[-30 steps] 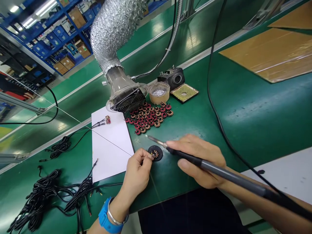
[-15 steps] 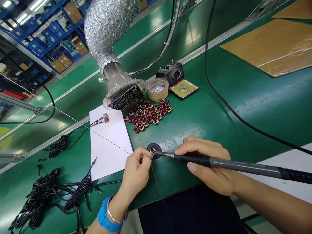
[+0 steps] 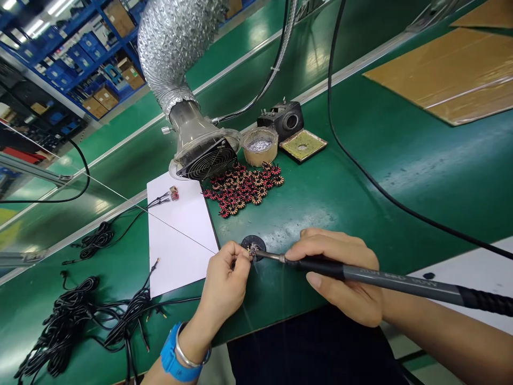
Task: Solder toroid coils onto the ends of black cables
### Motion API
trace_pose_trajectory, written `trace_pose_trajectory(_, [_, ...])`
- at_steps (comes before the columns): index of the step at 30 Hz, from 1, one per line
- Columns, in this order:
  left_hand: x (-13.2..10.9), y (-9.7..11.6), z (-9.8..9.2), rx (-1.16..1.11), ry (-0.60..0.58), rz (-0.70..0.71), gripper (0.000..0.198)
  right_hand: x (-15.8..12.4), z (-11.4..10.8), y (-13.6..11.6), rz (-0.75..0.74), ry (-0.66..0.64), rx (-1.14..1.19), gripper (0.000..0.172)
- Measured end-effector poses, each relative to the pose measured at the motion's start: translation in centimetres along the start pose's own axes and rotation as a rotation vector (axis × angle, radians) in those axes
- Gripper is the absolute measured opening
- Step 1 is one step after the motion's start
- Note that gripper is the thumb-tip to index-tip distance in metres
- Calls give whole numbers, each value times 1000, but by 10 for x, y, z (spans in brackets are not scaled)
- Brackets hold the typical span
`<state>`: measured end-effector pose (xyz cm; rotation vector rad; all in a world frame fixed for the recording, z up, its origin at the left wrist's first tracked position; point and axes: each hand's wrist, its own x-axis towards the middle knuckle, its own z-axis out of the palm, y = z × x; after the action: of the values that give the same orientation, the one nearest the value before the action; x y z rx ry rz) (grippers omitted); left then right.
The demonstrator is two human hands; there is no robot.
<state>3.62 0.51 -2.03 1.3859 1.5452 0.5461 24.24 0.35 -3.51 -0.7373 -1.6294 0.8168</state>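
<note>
My right hand (image 3: 336, 275) is shut around a grey soldering iron (image 3: 385, 278), and its metal tip touches a small copper-wound toroidal coil (image 3: 252, 250). That coil sits on a round black pad (image 3: 254, 244) on the green bench mat (image 3: 340, 203). My left hand (image 3: 222, 283) pinches the coil or its fine wire between the fingertips, which partly hide it. A heap of red-and-copper toroidal coils (image 3: 242, 190) lies farther up the mat, beyond both hands. A white paper sheet (image 3: 176, 240) lies just left of my left fingers.
A fume extractor fan (image 3: 206, 160) on a foil duct (image 3: 176, 43) overhangs the coil heap. Beyond stand a solder tin (image 3: 259, 146), sponge tray (image 3: 303, 145) and iron holder (image 3: 282, 120). Bundled black cables (image 3: 64, 326) lie at lower left, cardboard (image 3: 444, 69) at upper right.
The iron tip has stayed at the coil on the black pad, with the right hand shifting only slightly. The left hand keeps its pinch, and the view has drifted slightly.
</note>
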Motion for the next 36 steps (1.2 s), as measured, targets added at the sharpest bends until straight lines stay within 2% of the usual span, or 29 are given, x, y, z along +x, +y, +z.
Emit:
trace_pose_trajectory(16, [0, -1, 0, -26, -1, 7, 21, 3, 0, -2, -56, 105, -6, 26])
trace_pose_trajectory(20, [0, -1, 0, -46, -11, -12, 22, 3, 1, 3, -97, 201, -41, 29])
trace_pose_trajectory(23, [0, -1, -2, -56, -33, -27, 22, 5, 3, 8, -25, 249, -71, 36])
trace_pose_trajectory(25, [0, -1, -3, -71, -43, -37, 23, 11, 5, 10, -4, 172, -135, 32])
trace_pose_trajectory(28, [0, -2, -5, -123, -70, -55, 26, 22, 8, 12, -48, -51, -230, 22])
trace_pose_trajectory(31, [0, -3, -7, -171, -98, -33, 29, 28, 15, 17, -66, -219, -254, 20])
trace_pose_trajectory(36, [-1, -4, -8, -178, -114, -15, 30, 30, 27, 29, -67, -345, -292, 21])
